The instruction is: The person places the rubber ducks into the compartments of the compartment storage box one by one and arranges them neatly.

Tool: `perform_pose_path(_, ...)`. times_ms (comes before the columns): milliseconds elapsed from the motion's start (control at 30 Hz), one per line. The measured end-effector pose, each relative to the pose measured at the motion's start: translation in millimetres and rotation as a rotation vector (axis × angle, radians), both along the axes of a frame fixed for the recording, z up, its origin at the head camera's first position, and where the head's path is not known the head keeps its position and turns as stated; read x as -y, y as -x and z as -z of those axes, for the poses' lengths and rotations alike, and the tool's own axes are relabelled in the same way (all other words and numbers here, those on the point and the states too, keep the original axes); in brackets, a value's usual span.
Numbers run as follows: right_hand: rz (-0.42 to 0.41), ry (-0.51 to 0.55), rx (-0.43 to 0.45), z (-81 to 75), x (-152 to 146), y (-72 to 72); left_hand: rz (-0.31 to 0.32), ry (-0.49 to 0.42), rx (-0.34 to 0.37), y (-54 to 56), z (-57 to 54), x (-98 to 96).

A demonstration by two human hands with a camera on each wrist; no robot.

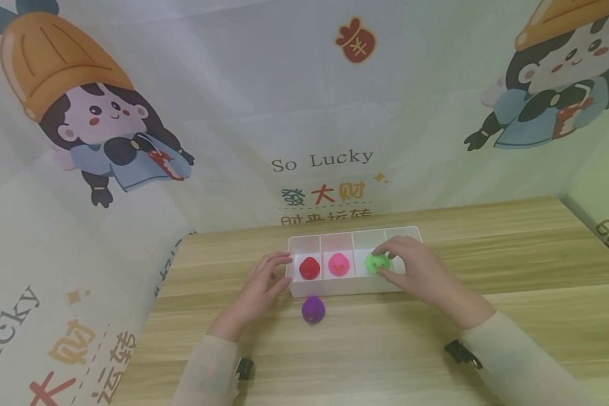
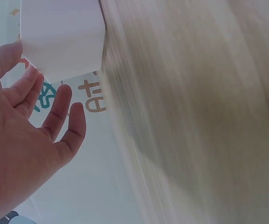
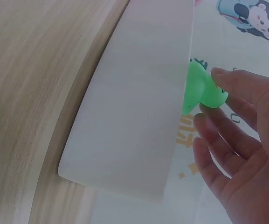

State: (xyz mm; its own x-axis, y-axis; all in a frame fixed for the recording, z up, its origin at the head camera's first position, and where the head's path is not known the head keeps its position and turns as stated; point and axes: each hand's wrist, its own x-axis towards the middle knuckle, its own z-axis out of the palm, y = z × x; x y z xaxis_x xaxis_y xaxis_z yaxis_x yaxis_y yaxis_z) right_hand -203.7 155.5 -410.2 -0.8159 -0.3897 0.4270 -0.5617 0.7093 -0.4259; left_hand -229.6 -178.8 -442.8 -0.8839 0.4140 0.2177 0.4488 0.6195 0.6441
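A white divided box point(image 1: 330, 288) rests on the table. Its leftmost compartment holds a red toy duck point(image 1: 309, 268), and a pink toy duck point(image 1: 339, 264) sits in the compartment beside it. My right hand point(image 1: 418, 265) pinches a green toy duck point(image 3: 197, 88) by the head, over the third compartment from the left; in the right wrist view the front wall hides part of its base. With relaxed fingers my left hand point(image 1: 261, 282) touches the left end of the box point(image 2: 64, 42). A purple toy duck point(image 1: 313, 310) stands on the table in front of the box.
The wood-grain table point(image 1: 365, 349) runs back to a printed cloth backdrop point(image 1: 264, 84) close behind the box. More of the cloth hangs on the left and right sides. A black clip-like piece point(image 1: 245, 369) shows by the left sleeve, another point(image 1: 462, 354) by the right sleeve.
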Motion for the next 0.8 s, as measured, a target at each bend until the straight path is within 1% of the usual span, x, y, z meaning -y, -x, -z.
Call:
perform_pose_path(167,0.015,-0.008,0.008,2.1,-1,4.3,-0.007,0.0,0.003,-0.8,-1.2,0.2)
perform_pose_path(333,0.043,-0.014,0.025,3.0,-1,6.7,-0.013,0.007,0.003,-0.4,0.5,0.7)
perform_pose_path(467,0.043,-0.015,0.043,1.8,0,8.8,-0.01,0.006,0.006,-0.4,0.8,0.5)
perform_pose_path(633,0.044,-0.021,0.099,1.4,2,13.9,0.005,0.012,-0.001,-0.2,-0.1,0.3)
perform_pose_path(700,0.041,-0.021,0.118,2.4,3,16.2,0.004,0.008,0.004,-0.5,-0.9,-0.1)
perform_pose_path(800,0.034,-0.022,0.122,4.8,4,19.7,-0.005,0.002,0.014,-1.1,-1.9,-0.4)
